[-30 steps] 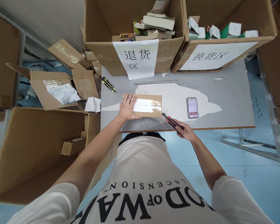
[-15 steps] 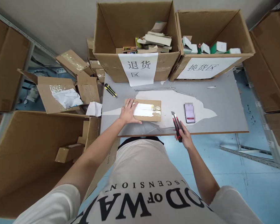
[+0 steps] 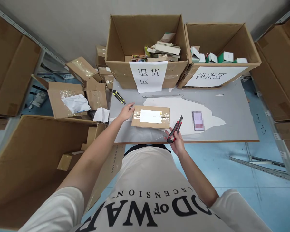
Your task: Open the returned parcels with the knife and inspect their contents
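Observation:
A small taped cardboard box (image 3: 138, 121) with a white label lies on the table in front of me. My left hand (image 3: 126, 112) is at its left end, fingers curled against the upper left corner; the thumb is hard to make out. In my right hand (image 3: 178, 144) is a red and black utility knife (image 3: 175, 130), its blade end pointing up and away to the right. The fingers of that hand come close to the box's lower right corner; whether they touch it I cannot tell.
A phone (image 3: 198, 120) lies right of the knife; a yellow and black utility knife (image 3: 119, 96) lies at the left. Two large cartons, one of books (image 3: 120, 75), one of green-and-white boxes (image 3: 192, 72), stand behind. A big open carton (image 3: 45, 145) and opened boxes (image 3: 54, 96) are at left.
My left hand has slid off the top of the box to its left end. My right hand has brought the utility knife leftward, close to the box. The camera view has shifted slightly.

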Available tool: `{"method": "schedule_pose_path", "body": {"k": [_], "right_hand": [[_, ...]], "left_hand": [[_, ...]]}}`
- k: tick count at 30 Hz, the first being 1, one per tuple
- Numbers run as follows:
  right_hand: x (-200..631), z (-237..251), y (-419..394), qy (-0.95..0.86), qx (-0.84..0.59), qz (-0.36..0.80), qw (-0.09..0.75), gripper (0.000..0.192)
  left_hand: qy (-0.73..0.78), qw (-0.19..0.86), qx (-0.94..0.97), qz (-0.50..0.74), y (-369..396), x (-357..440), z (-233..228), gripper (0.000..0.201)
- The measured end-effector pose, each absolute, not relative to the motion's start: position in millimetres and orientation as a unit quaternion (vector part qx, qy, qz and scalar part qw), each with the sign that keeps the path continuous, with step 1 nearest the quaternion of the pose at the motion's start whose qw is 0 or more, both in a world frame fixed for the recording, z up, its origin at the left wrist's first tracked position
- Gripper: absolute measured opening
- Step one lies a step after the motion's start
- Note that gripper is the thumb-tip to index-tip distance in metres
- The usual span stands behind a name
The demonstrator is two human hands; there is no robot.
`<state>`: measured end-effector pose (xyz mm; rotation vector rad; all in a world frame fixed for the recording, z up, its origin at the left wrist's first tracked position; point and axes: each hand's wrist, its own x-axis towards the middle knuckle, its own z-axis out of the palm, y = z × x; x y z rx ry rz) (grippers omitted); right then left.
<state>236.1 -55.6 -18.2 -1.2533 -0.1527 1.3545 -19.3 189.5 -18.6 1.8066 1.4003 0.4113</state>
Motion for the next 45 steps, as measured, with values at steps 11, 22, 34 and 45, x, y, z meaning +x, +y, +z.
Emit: {"method": "schedule_pose_path", "body": {"k": [11, 22, 34, 45], "right_hand": [[229, -26, -43, -0.070, -0.581, 0.526, 0.617, 0.044], [297, -13, 33, -0.198, -0.615, 0.507, 0.571, 0.035], [301, 2, 159, -0.321, -0.643, 0.539, 0.439, 0.023], [285, -12, 157, -0.312, -0.647, 0.534, 0.446, 0.029]], "left_hand": [[0.524, 0.614, 0.565, 0.172, 197, -26, -23, 0.049], [0.519, 0.650, 0.482, 0.275, 125, -34, -14, 0.054], [0.579, 0.646, 0.330, 0.371, 10, 13, -32, 0.035], [0.587, 0.677, 0.313, 0.313, 21, 6, -24, 0.038]]}}
